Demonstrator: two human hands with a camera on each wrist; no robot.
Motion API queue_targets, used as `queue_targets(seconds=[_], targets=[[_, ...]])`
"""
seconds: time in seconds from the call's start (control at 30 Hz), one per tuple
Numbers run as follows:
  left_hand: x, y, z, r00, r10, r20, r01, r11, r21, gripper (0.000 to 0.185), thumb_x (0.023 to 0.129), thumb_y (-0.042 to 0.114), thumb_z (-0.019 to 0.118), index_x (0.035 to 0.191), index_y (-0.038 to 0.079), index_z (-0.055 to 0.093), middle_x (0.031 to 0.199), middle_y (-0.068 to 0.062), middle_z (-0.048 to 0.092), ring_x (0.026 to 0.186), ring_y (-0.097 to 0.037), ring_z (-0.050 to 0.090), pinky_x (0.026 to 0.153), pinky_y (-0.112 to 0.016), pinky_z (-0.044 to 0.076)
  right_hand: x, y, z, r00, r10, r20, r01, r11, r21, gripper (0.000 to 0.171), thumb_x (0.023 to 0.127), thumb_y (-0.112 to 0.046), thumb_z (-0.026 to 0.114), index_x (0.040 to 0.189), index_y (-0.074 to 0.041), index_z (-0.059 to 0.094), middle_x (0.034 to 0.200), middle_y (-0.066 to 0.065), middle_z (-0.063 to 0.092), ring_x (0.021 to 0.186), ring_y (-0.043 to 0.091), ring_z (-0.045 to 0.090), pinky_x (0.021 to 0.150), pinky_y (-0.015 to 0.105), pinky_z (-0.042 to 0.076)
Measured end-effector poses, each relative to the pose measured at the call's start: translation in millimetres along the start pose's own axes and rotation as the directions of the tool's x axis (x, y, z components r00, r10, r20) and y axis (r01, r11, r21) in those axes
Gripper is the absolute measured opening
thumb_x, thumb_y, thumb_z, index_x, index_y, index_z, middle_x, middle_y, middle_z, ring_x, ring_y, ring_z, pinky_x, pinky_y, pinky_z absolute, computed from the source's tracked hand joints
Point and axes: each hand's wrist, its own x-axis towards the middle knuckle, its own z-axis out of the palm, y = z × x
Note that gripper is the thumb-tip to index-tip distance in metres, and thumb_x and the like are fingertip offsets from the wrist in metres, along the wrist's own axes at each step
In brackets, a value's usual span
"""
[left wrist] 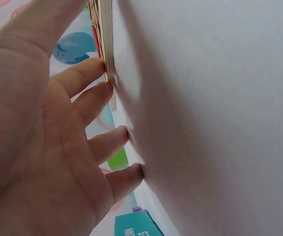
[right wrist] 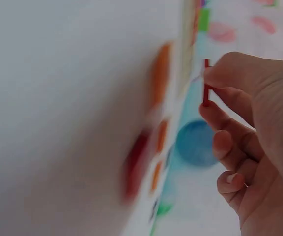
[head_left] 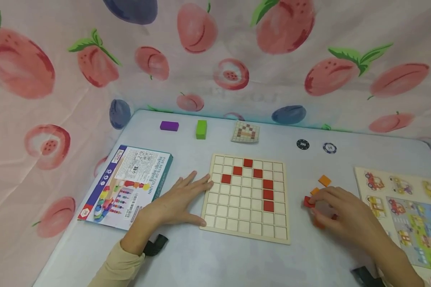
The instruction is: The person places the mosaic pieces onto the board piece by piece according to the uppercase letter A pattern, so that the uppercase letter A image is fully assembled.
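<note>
My right hand (head_left: 344,211) sits to the right of the square pale wooden grid board (head_left: 247,197), on the grey tabletop (head_left: 215,259). Its fingers (right wrist: 230,73) are curled and pinch a small flat red square tile (head_left: 308,202) by its edges; the right wrist view shows the red tile (right wrist: 206,82) edge-on, clamped between thumb and forefinger and clear of the tabletop.

Relation that matters: the grid board lies to the left of the held tile, with bare tabletop between them. The right hand is the nearer one to the loose orange tiles (head_left: 324,180), which lie just beyond and beside its fingers, between it and the board's right edge. More orange pieces are partly hidden under the hand; I cannot count them.

Seven red tiles (head_left: 268,195) already sit in the board's cells, forming an arch: three step up leftward to the peak, then the rest come down the right side as a column. Cells to the left of that column are open.

My left hand (head_left: 181,199) lies flat against the board's left edge, fingers (left wrist: 90,73) straight and spread, tips touching the board rim (left wrist: 109,59). It holds nothing.

Farther left of the board: a printed cardboard box (head_left: 127,185).
</note>
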Motion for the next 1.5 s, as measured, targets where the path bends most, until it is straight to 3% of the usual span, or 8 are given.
queue_targets(seconds=[0.1, 0.2, 0.5, 0.67, 1.07, 1.2, 1.37, 1.5], targets=[[-0.8, -0.7, -0.4, 1.0, -0.002, -0.002, 0.002, 1.0, 0.003, 0.106, 0.081, 0.046, 0.092, 0.168, 0.02, 0.037, 0.181, 0.001, 0.02, 0.17, -0.039, 0.005, 0.136, -0.067, 0.01, 20.9, -23.7, 6.6, 0.995, -0.081, -0.063, 0.086, 0.994, 0.074, 0.033, 0.074, -0.017, 0.093, 0.099, -0.03, 0.075, 0.107, -0.012, 0.074, 0.095, 0.011, 0.067, 0.083, 0.03, 0.056], [-0.9, -1.5, 0.1, 1.0, 0.004, -0.004, -0.004, 1.0, -0.005, 0.106, 0.081, 0.046, 0.092, 0.167, 0.02, 0.037, 0.18, 0.001, 0.02, 0.17, -0.039, 0.004, 0.135, -0.067, 0.01, 45.3, -50.1, 18.9, 0.986, -0.159, -0.059, 0.165, 0.98, 0.116, 0.026, 0.079, -0.018, 0.09, 0.098, -0.026, 0.076, 0.105, -0.011, 0.074, 0.097, 0.012, 0.069, 0.081, 0.036, 0.061], [0.4, -1.0, 0.9, 1.0, -0.004, 0.0, 0.004, 1.0, -0.006, 0.107, 0.08, 0.048, 0.092, 0.168, 0.023, 0.037, 0.18, 0.004, 0.02, 0.17, -0.036, 0.003, 0.136, -0.067, 0.01, 106.8, -116.0, 52.3, 0.96, -0.232, 0.159, 0.204, 0.963, 0.174, 0.011, 0.091, -0.023, 0.082, 0.101, -0.023, 0.08, 0.1, -0.008, 0.076, 0.09, 0.012, 0.068, 0.079, 0.033, 0.06], [1.5, -0.2, 1.7, 1.0, 0.005, 0.01, -0.005, 1.0, 0.004, 0.107, 0.08, 0.049, 0.092, 0.168, 0.022, 0.036, 0.181, 0.004, 0.019, 0.17, -0.037, 0.003, 0.136, -0.067, 0.011, 119.6, -128.1, 62.0, 0.951, -0.244, 0.187, 0.221, 0.966, 0.137, 0.009, 0.092, -0.022, 0.082, 0.101, -0.024, 0.081, 0.1, -0.007, 0.074, 0.085, 0.011, 0.064, 0.074, 0.029, 0.056], [0.6, -0.6, -0.1, 1.0, -0.018, 0.023, 0.017, 1.0, 0.007, 0.106, 0.081, 0.049, 0.091, 0.168, 0.022, 0.036, 0.181, 0.004, 0.017, 0.17, -0.036, 0.002, 0.136, -0.066, 0.01, 125.6, -135.6, 66.8, 0.942, -0.278, 0.188, 0.26, 0.959, 0.116, 0.013, 0.093, -0.018, 0.081, 0.105, -0.021, 0.083, 0.108, -0.007, 0.079, 0.1, 0.016, 0.067, 0.081, 0.031, 0.063], [0.2, -1.9, 2.1, 1.0, -0.008, 0.016, 0.009, 1.0, -0.01, 0.104, 0.081, 0.047, 0.091, 0.167, 0.021, 0.038, 0.181, 0.003, 0.019, 0.17, -0.037, 0.003, 0.136, -0.067, 0.011, 121.1, -133.7, 65.4, 0.935, -0.282, 0.213, 0.256, 0.956, 0.145, 0.014, 0.096, -0.02, 0.079, 0.109, -0.021, 0.083, 0.114, -0.006, 0.08, 0.108, 0.017, 0.07, 0.09, 0.034, 0.064], [0.6, -0.8, 4.8, 1.0, -0.005, 0.009, 0.005, 1.0, -0.011, 0.105, 0.081, 0.048, 0.091, 0.167, 0.021, 0.038, 0.181, 0.002, 0.02, 0.17, -0.037, 0.003, 0.136, -0.066, 0.011, 96.8, -117.0, 49.7, 0.931, -0.229, 0.285, 0.182, 0.967, 0.18, 0.024, 0.099, -0.029, 0.074, 0.121, -0.024, 0.081, 0.131, -0.005, 0.077, 0.125, 0.023, 0.07, 0.106, 0.046, 0.06], [0.8, 0.6, 2.1, 1.0, -0.005, 0.005, 0.004, 1.0, 0.01, 0.106, 0.081, 0.047, 0.092, 0.168, 0.021, 0.036, 0.181, 0.002, 0.02, 0.17, -0.037, 0.003, 0.136, -0.066, 0.011, 62.5, -91.3, 30.9, 0.951, -0.126, 0.283, 0.081, 0.983, 0.167, 0.029, 0.098, -0.035, 0.075, 0.126, -0.029, 0.078, 0.133, -0.009, 0.075, 0.125, 0.02, 0.069, 0.105, 0.048, 0.06]])
